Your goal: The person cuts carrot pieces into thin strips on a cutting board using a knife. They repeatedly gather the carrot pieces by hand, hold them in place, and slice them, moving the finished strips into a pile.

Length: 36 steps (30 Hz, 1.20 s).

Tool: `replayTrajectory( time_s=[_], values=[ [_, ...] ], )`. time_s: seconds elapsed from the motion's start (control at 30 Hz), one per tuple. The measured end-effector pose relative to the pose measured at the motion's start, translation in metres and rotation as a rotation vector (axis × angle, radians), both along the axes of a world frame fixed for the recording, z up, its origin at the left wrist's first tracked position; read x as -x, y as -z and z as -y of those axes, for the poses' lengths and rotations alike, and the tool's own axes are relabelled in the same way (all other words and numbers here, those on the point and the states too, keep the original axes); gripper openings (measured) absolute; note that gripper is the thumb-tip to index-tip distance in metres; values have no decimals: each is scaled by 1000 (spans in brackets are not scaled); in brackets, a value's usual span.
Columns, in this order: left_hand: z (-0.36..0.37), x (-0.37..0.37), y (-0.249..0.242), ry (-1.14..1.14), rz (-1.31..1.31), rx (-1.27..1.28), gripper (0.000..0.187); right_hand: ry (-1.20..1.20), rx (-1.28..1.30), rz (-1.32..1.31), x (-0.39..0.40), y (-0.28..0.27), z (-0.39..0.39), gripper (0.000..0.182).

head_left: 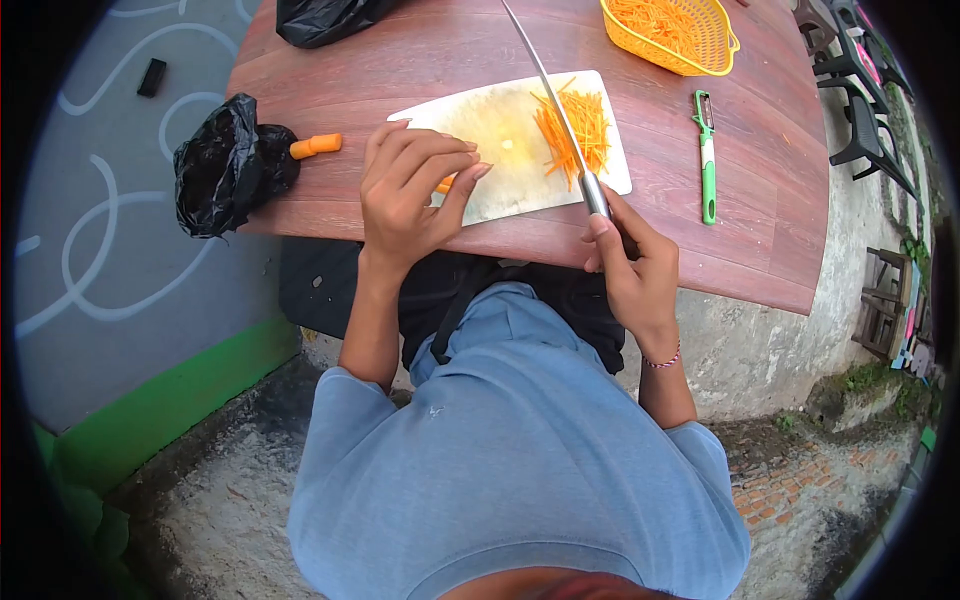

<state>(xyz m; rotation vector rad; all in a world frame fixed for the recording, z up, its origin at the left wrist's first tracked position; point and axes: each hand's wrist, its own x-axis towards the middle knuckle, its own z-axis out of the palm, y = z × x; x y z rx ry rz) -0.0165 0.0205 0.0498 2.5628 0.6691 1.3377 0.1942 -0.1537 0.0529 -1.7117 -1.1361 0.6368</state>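
My right hand [640,265] grips the handle of a long kitchen knife [562,115]. Its blade points away from me across a heap of shredded carrot [580,130] on the right part of the white cutting board [490,205]. Over the board's left side is my left hand [415,195], its fingers bent and slightly apart, the thumb stretched towards the fingertips. Beneath it a piece of carrot [444,186] shows through the gap between thumb and index finger; most of that piece is hidden. Nothing shows between the fingertips.
On the reddish wooden table [745,250], a green-and-white peeler [707,160] lies right of the board. A yellow basket [670,60] of shredded carrot stands farther back. Carrot pieces [316,146] lie beside a black plastic bag [230,165] at left; another black bag [330,18] is behind.
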Motion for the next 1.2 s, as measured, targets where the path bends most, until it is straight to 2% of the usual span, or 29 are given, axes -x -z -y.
replayTrajectory(
  time_s=[0.07,0.2,0.33,0.43,0.5,0.6,0.8,0.93,1.1,1.13,1.2],
  values=[
    [-5,24,7,-78,-30,85,11,-8,86,-287,-3,-6,1,41],
    [-3,41,18,-241,-143,314,14,-66,126,-297,-2,-3,-1,42],
    [-10,37,20,-270,-181,349,18,-122,144,-270,5,-1,-4,42],
    [-24,35,16,-210,-297,285,20,-151,168,-237,8,-2,-3,42],
    [-36,33,15,-119,-328,445,17,-153,198,-203,9,-5,-3,42],
    [-50,33,11,-8,-359,508,14,-156,202,-206,8,-1,-1,42],
    [-47,31,12,-39,-497,290,17,-158,226,-214,10,0,1,42],
    [-45,27,9,-25,-425,305,16,-155,221,-246,10,7,2,42],
    [-45,9,9,156,-214,440,15,-137,246,-328,8,-1,0,42],
    [-48,6,9,158,-207,432,15,-136,240,-319,7,-1,0,42],
    [-51,1,7,234,-291,251,20,-134,247,-319,6,1,0,43]
  ],
)
